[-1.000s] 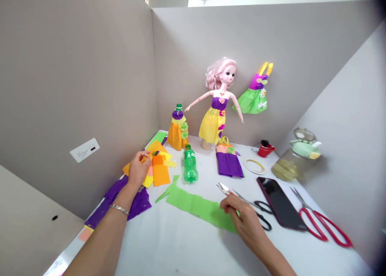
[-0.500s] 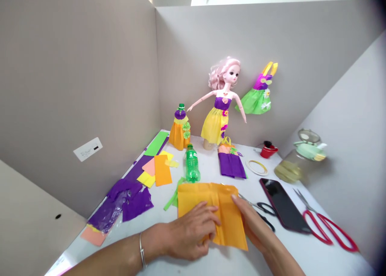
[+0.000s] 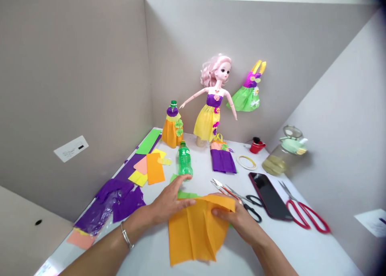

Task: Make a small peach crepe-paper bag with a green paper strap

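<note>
A creased orange sheet (image 3: 193, 235), paper or thin cloth, lies in front of me with upright folds down its middle. My right hand (image 3: 237, 215) pinches its upper right part, thumb in front and fingers behind. My left hand (image 3: 170, 201) is at the upper left corner with thumb and fingers spread apart, the thumb by the sheet's top edge and the fingers reaching toward a green plastic bottle (image 3: 184, 159). Behind the sheet lie green strips (image 3: 187, 195), partly covered. Close to my right hand are black-handled scissors (image 3: 251, 199) and an orange-handled tool (image 3: 224, 187), partly hidden.
On the right lie a phone (image 3: 269, 195), red-handled scissors (image 3: 304, 211) and a glass jar (image 3: 276, 159). At the back stand a dressed doll (image 3: 212, 103) and a dressed bottle (image 3: 173, 127). Purple sheets (image 3: 128, 201) and coloured pieces (image 3: 155, 169) spread left. A purple doll garment (image 3: 223, 159) lies mid-back.
My left hand has moved off the sheet's middle to its upper left, fingers opening. The sheet has turned and come lower, its right top edge folded over in my right hand. The view has shifted right.
</note>
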Demonstrator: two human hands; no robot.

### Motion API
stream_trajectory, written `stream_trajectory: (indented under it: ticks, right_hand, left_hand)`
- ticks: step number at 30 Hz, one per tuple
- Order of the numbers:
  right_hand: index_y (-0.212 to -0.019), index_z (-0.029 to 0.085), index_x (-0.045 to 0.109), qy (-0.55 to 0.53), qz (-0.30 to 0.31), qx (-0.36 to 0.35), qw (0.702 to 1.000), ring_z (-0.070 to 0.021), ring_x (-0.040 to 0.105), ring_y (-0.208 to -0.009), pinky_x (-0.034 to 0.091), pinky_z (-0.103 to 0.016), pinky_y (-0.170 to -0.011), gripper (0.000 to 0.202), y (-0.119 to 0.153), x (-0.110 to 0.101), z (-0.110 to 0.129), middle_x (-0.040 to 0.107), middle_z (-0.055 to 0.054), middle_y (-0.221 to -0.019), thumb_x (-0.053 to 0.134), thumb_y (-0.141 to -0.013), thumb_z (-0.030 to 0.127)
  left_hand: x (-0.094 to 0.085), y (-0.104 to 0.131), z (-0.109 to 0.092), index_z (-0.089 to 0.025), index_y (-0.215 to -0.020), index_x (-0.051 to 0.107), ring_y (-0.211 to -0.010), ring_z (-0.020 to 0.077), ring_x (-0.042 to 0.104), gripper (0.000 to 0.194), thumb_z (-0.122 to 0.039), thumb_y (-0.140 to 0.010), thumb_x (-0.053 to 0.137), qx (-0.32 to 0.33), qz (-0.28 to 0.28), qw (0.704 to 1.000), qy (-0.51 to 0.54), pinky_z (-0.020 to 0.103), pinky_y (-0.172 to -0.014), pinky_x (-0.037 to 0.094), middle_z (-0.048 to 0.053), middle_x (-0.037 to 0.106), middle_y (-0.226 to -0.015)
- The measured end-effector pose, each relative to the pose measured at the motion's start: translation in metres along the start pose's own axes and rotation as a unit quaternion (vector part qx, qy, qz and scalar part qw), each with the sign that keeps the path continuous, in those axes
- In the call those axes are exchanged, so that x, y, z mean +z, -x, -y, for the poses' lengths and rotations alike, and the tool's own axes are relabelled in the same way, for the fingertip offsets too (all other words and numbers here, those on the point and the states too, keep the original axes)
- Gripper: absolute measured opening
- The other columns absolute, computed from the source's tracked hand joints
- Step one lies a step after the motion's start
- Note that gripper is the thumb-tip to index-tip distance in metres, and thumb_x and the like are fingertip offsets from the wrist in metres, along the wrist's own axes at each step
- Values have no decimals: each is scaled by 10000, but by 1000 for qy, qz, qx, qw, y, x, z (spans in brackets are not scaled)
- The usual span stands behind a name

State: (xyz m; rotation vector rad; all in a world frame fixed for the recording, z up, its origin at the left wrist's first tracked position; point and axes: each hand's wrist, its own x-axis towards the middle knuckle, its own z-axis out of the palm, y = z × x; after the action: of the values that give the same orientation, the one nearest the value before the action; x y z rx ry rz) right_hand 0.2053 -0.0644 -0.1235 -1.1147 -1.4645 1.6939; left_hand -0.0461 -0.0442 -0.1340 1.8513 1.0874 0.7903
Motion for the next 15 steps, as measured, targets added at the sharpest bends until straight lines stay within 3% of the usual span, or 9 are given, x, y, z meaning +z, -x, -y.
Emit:
stream_trajectory:
  ticks: [3,5,8,11,15]
  right_hand:
    - [-1069,185,663,-29,4,15,999,-243,676,-892,512,-344,-801,373,3,0,2,713,-71,-974,737,-781,411]
    - [-1079,185,654,-46,2,33,998,-261,689,-875,519,-383,-810,403,3,-2,6,717,-88,-975,710,-791,460]
    - [-1125,199,634,-17,-42,20,999,-263,680,-909,511,-396,-839,472,0,-6,9,705,-98,-1026,679,-789,528]
    - [-1148,217,619,57,-89,-20,994,-224,656,-895,498,-344,-816,491,-5,-12,4,689,-60,-976,718,-760,501]
    - [-989,223,651,130,-28,-7,991,-162,593,-646,440,-261,-600,296,-8,-18,-11,613,16,-717,694,-782,430]
  left_hand:
    - [-7,-3,3,-222,-1173,582,-1018,232,606,418,-419,-813,660,-63,75,995,15,308,-856,469,48,655,-1088]
    - [-10,-4,4,-195,-943,648,-865,206,615,237,-388,-805,640,-85,97,992,5,270,-734,455,13,661,-905]
    - [-16,-4,6,-180,-843,636,-766,182,599,222,-397,-799,620,-101,134,986,7,234,-633,422,-8,639,-808]
    - [-19,-3,7,-177,-814,628,-676,155,554,236,-412,-782,633,-105,183,977,11,216,-577,387,-29,597,-727]
    - [-19,-3,6,-177,-748,621,-631,129,479,221,-385,-725,693,-95,218,971,3,211,-550,333,-46,537,-679]
